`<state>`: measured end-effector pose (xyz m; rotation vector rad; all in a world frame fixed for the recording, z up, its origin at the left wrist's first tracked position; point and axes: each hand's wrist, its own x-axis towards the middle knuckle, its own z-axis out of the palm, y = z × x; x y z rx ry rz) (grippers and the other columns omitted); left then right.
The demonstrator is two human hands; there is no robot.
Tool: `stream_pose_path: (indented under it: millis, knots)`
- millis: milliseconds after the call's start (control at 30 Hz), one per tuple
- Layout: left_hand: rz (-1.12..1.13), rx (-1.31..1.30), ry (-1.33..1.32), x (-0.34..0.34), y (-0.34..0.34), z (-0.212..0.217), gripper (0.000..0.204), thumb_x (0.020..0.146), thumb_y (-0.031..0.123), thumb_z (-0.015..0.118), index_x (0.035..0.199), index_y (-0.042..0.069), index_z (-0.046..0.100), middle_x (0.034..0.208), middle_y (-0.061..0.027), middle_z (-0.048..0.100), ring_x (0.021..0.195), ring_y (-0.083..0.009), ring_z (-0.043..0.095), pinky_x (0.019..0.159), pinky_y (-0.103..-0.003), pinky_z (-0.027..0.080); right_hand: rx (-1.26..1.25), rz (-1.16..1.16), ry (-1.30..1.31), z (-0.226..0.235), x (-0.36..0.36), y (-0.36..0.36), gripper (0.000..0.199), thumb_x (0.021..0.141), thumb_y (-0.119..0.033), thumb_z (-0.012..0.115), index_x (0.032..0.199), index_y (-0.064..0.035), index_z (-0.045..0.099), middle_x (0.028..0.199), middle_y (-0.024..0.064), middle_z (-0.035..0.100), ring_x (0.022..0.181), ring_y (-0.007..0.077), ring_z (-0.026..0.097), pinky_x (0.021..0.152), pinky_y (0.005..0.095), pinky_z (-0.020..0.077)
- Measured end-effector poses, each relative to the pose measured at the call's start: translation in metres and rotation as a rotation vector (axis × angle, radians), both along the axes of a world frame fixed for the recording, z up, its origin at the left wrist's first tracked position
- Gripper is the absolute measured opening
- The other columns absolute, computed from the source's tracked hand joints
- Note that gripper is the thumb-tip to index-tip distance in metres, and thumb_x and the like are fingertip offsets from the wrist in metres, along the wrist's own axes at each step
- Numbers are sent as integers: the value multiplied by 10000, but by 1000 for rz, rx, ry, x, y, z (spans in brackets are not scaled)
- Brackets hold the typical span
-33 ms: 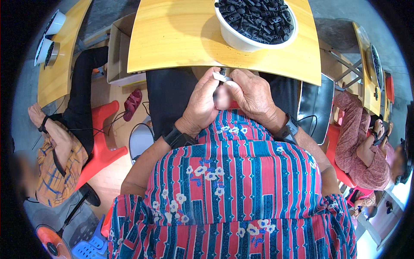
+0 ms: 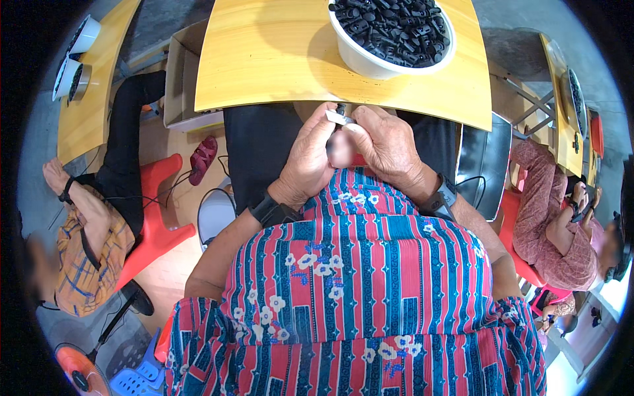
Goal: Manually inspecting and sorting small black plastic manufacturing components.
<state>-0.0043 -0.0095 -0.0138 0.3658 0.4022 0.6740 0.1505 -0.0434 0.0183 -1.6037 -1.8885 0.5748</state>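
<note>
My left hand [image 2: 307, 158] and my right hand [image 2: 391, 146] meet just below the table's near edge, above my lap. Both are closed, with thumbs and fingertips pinched close together. Between the fingertips shows a small flat white piece [image 2: 335, 117], running from my left thumb to the right fingers. Right behind it a small black part [image 2: 341, 107] peeks out at the left fingertips; most of it is covered. Beyond the hands, a white bowl [image 2: 360, 61] heaped with small black plastic parts [image 2: 389, 30] stands on the yellow table [image 2: 264, 66].
An open cardboard box [image 2: 179, 86] stands left of the table. People sit on red stools [image 2: 155, 218] at both sides, by tables with more bowls [image 2: 66, 78]. A dark red sandal [image 2: 203, 160] and an orange fan [image 2: 82, 369] are on the left.
</note>
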Motion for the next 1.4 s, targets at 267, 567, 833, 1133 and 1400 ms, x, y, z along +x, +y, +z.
stream_pose_path:
  millis: [267, 567, 833, 1133, 1400]
  knots:
    - [-5, -9, 14, 0, 1, 3, 168, 1028, 280, 375, 960, 142, 442, 728, 33, 412, 590, -52, 367, 522, -187, 334, 1, 21, -14, 0, 1, 1, 261, 942, -296, 516, 842, -58, 548, 763, 148, 571, 729, 352, 589, 622, 432, 461]
    - [-9, 2, -15, -2, -1, 0, 160, 1025, 252, 354, 1006, 123, 447, 763, 33, 401, 618, -59, 362, 541, -197, 323, -25, 29, -1, 0, 0, 1, 270, 950, -296, 498, 827, -58, 533, 749, 155, 561, 736, 361, 579, 628, 441, 451]
    - [1, -4, 5, -2, -1, -2, 161, 1028, 251, 343, 1018, 126, 444, 772, 35, 400, 626, -59, 365, 552, -198, 322, -54, 37, 99, -3, 0, 2, 247, 953, -274, 490, 835, -60, 528, 744, 160, 558, 727, 365, 574, 629, 443, 446]
    - [1, -50, 6, 0, 1, -3, 148, 1030, 242, 348, 960, 142, 431, 752, 27, 406, 608, -58, 363, 539, -195, 341, -78, 77, 72, -5, 5, 5, 248, 951, -269, 499, 828, -55, 523, 735, 160, 558, 727, 370, 577, 622, 445, 442]
    - [3, -43, 45, -1, 0, -2, 173, 1033, 266, 342, 963, 140, 438, 750, 33, 402, 615, -61, 364, 543, -192, 339, -98, 26, 129, -7, 0, 3, 259, 953, -273, 505, 820, -52, 525, 729, 163, 558, 719, 369, 580, 615, 439, 440]
